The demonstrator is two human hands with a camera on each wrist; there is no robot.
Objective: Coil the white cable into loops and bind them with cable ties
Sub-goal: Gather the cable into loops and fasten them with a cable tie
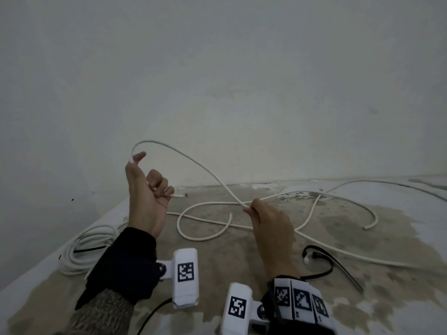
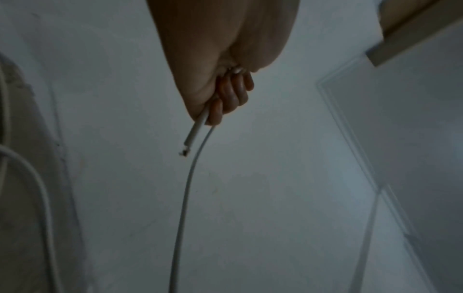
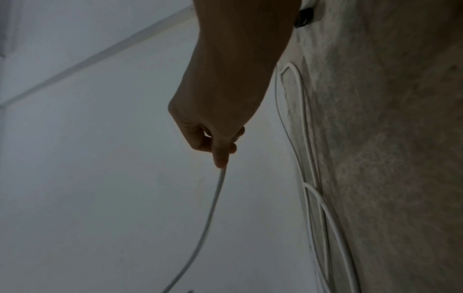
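Observation:
A white cable (image 1: 193, 160) arcs through the air between my two hands. My left hand (image 1: 147, 189) is raised with its palm towards me and grips the cable near its cut end (image 1: 180, 196), which sticks out to the right; in the left wrist view the left hand (image 2: 225, 95) has fingers curled round the cable (image 2: 185, 188). My right hand (image 1: 263, 218) pinches the cable lower down, above the floor; the right wrist view shows the right hand (image 3: 218, 142) with the cable (image 3: 208, 220) running away from the fingertips. More loose cable (image 1: 314, 213) sprawls on the floor.
A coiled white cable bundle (image 1: 82, 250) with a black tie lies at the left on the stained floor (image 1: 242, 262). Black cable ties (image 1: 326, 264) lie at the right, near my right wrist. A pale wall (image 1: 217, 81) stands close behind.

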